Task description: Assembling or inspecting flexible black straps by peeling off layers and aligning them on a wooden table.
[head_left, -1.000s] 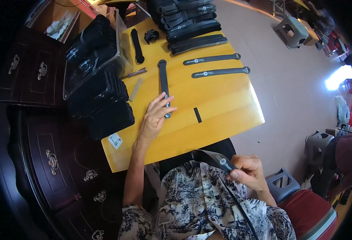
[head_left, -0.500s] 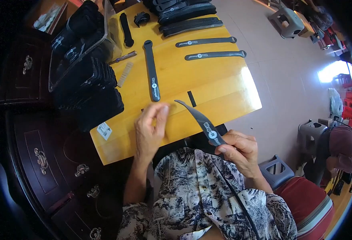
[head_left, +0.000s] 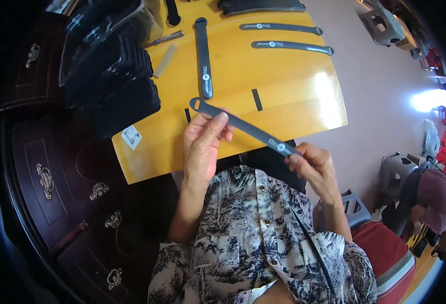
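A dark grey strap (head_left: 251, 128) with a slotted, rounded end is stretched between my hands, above the table's near edge. My left hand (head_left: 203, 144) pinches it near the slotted end, thumb on top. At the other end, beside the white print, my right hand (head_left: 314, 168) grips it between thumb and fingers. Just beyond my left hand a similar strap (head_left: 203, 58) lies lengthwise on the table. Two more straps, an upper one (head_left: 284, 27) and a lower one (head_left: 293, 47), lie crosswise farther right.
The yellow table (head_left: 294, 109) carries two short black strips, a stack of black straps (head_left: 263, 6) at the back and a pen-like tool (head_left: 168, 37). Left stand a clear bin (head_left: 149, 25), black piles (head_left: 114, 96) and dark drawers (head_left: 46, 177). Another person (head_left: 430, 200) bends at the right.
My left hand, empty before, now holds the strap's slotted end. The strap has gone from curved and hanging free to straight. The view has shifted, so the table sits higher.
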Demonstrator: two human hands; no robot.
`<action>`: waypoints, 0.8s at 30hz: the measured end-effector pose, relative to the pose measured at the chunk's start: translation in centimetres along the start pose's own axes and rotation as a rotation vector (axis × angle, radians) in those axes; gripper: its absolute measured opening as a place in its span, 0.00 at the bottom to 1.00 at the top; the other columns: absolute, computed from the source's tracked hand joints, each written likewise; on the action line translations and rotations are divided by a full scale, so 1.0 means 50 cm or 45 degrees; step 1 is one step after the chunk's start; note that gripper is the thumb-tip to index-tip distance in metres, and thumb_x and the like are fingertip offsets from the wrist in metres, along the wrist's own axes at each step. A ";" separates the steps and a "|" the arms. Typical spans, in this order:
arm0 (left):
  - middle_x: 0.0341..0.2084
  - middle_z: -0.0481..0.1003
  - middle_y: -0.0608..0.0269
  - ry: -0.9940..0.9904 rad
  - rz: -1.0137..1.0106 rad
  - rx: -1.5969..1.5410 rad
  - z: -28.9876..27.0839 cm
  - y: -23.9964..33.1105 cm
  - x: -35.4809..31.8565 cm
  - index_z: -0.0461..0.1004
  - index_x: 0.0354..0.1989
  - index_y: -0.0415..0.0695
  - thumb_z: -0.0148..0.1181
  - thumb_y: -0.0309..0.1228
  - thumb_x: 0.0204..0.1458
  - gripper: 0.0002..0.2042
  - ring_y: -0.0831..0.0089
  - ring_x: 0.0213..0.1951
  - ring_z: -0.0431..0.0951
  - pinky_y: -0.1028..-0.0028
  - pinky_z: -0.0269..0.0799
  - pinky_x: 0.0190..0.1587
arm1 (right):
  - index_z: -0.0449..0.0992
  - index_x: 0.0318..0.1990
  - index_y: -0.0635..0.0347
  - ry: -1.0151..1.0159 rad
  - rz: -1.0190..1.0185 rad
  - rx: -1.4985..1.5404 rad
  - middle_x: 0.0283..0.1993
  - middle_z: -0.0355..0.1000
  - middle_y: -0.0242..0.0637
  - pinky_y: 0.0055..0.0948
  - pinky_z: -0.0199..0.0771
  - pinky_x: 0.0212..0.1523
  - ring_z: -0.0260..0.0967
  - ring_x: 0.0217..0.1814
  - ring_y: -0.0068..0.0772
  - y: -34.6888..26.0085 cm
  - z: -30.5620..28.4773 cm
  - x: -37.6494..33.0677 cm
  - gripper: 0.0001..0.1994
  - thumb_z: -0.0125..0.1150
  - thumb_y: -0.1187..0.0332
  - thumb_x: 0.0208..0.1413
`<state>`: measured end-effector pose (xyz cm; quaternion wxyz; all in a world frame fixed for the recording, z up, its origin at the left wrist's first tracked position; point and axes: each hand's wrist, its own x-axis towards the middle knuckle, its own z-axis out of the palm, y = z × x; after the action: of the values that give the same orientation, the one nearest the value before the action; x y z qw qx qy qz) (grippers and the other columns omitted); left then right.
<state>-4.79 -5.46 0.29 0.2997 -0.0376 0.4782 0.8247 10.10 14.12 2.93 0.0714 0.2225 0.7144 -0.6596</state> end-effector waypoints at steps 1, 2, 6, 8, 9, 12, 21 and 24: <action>0.30 0.76 0.63 0.049 0.090 0.032 -0.007 0.000 0.002 0.74 0.39 0.38 0.58 0.26 0.56 0.06 0.78 0.30 0.73 0.79 0.67 0.32 | 0.77 0.32 0.63 0.007 0.071 0.004 0.24 0.71 0.26 0.15 0.60 0.23 0.61 0.22 0.12 -0.007 -0.006 0.009 0.11 0.57 0.63 0.60; 0.30 0.75 0.63 0.118 0.107 0.080 -0.011 0.002 0.001 0.74 0.39 0.38 0.59 0.25 0.55 0.06 0.77 0.30 0.73 0.78 0.67 0.32 | 0.77 0.36 0.65 -0.013 0.084 0.033 0.24 0.71 0.28 0.16 0.62 0.22 0.62 0.22 0.13 0.007 -0.009 0.016 0.11 0.56 0.64 0.61; 0.30 0.74 0.62 0.158 0.162 0.055 -0.015 0.012 -0.012 0.72 0.40 0.39 0.59 0.23 0.55 0.06 0.75 0.30 0.74 0.77 0.67 0.33 | 0.78 0.37 0.64 0.036 0.163 0.206 0.27 0.72 0.27 0.12 0.62 0.21 0.63 0.23 0.12 0.005 -0.010 0.041 0.10 0.58 0.65 0.61; 0.30 0.74 0.62 0.160 0.202 0.097 -0.023 0.014 -0.015 0.72 0.40 0.39 0.58 0.23 0.55 0.06 0.75 0.30 0.75 0.76 0.67 0.33 | 0.78 0.38 0.64 0.096 0.116 0.250 0.27 0.73 0.28 0.12 0.63 0.22 0.65 0.24 0.12 0.008 -0.011 0.050 0.09 0.58 0.66 0.60; 0.31 0.74 0.62 0.164 0.247 0.138 -0.029 0.015 -0.018 0.71 0.40 0.39 0.58 0.23 0.55 0.06 0.74 0.30 0.75 0.76 0.68 0.33 | 0.78 0.40 0.64 0.150 0.067 0.290 0.28 0.74 0.29 0.12 0.64 0.22 0.66 0.25 0.13 0.009 -0.013 0.053 0.09 0.59 0.68 0.59; 0.35 0.76 0.56 0.118 0.306 0.293 -0.039 0.030 -0.037 0.72 0.39 0.37 0.58 0.21 0.54 0.05 0.70 0.33 0.78 0.74 0.71 0.36 | 0.79 0.41 0.65 0.227 -0.104 0.268 0.34 0.76 0.34 0.13 0.70 0.25 0.71 0.29 0.16 0.015 -0.018 0.063 0.07 0.61 0.72 0.57; 0.41 0.75 0.49 -0.152 0.769 0.866 -0.091 0.055 -0.058 0.75 0.33 0.36 0.63 0.10 0.40 0.11 0.67 0.41 0.77 0.73 0.75 0.46 | 0.79 0.38 0.67 0.242 -0.525 0.253 0.40 0.76 0.43 0.16 0.80 0.31 0.75 0.34 0.24 0.017 -0.032 0.059 0.08 0.65 0.79 0.50; 0.41 0.75 0.49 -0.164 0.800 0.958 -0.097 0.062 -0.063 0.76 0.33 0.35 0.63 0.10 0.41 0.10 0.67 0.39 0.77 0.74 0.74 0.45 | 0.79 0.38 0.67 0.221 -0.529 0.260 0.39 0.76 0.44 0.16 0.79 0.31 0.75 0.34 0.24 0.016 -0.029 0.060 0.07 0.65 0.79 0.50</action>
<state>-4.95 -11.98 1.15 0.0581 0.2703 0.7115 0.6461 8.05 16.22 1.17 -0.1504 0.1326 0.6779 -0.7073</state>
